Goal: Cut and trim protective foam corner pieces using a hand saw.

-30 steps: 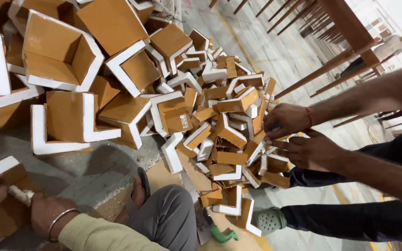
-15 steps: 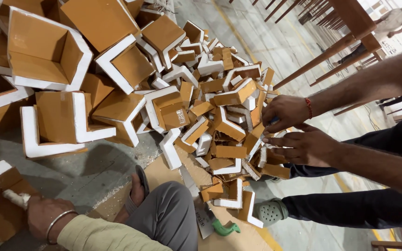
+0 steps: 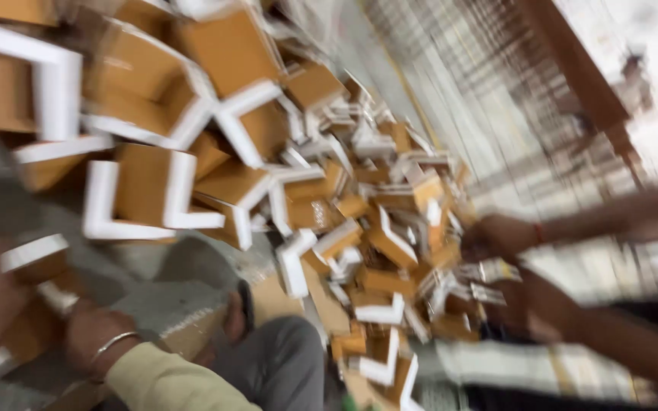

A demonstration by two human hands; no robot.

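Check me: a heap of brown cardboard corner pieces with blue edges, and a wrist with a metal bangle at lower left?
Not quite: the corner pieces have white edges, not blue, as the head view shows despite its blur. The heap and the wrist with the metal bangle at lower left are right.
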